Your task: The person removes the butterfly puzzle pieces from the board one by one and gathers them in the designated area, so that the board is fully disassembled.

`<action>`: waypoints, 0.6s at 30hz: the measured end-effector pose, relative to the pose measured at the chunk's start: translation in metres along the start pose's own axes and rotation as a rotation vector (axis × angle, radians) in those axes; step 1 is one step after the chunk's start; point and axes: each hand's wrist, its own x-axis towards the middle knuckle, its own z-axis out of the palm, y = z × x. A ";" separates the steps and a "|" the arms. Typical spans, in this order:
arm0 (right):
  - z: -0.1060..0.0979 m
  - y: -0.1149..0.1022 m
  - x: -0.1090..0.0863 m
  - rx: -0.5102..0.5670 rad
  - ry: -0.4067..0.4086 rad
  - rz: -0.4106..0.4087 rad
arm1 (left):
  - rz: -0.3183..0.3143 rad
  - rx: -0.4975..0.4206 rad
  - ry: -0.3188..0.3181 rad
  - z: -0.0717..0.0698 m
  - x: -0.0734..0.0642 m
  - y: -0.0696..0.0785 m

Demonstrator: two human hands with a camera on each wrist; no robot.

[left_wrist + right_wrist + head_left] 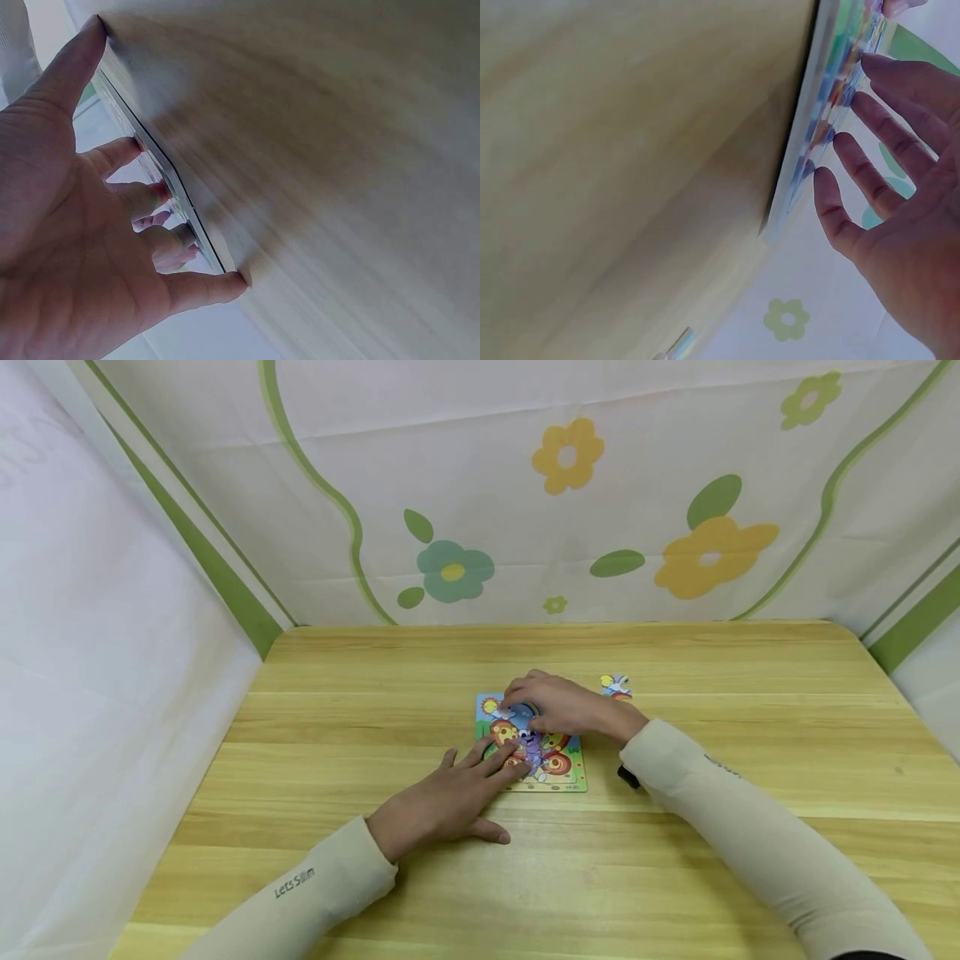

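Observation:
A colourful jigsaw puzzle [557,765] with a butterfly picture lies flat on the wooden table. My left hand [459,795] spreads over its lower left part, middle fingertips resting on the picture. In the left wrist view the thumb and little finger of that hand [82,247] touch the tabletop beside the board's edge. Over the upper part is my right hand [564,703], its fingertips and thumb on the picture and hiding some of it. The right wrist view shows gently bent fingers [870,176] against the puzzle surface, with no lifted piece visible.
One loose puzzle piece [617,686] lies on the table [375,693] to the upper right of the board. Beneath the right sleeve [720,785] a small black object [628,777] shows. A white flower-printed cloth [465,468] stands behind the table.

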 end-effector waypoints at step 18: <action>-0.007 -0.002 0.005 -0.027 -0.067 -0.042 | -0.012 0.005 -0.009 0.001 0.002 0.000</action>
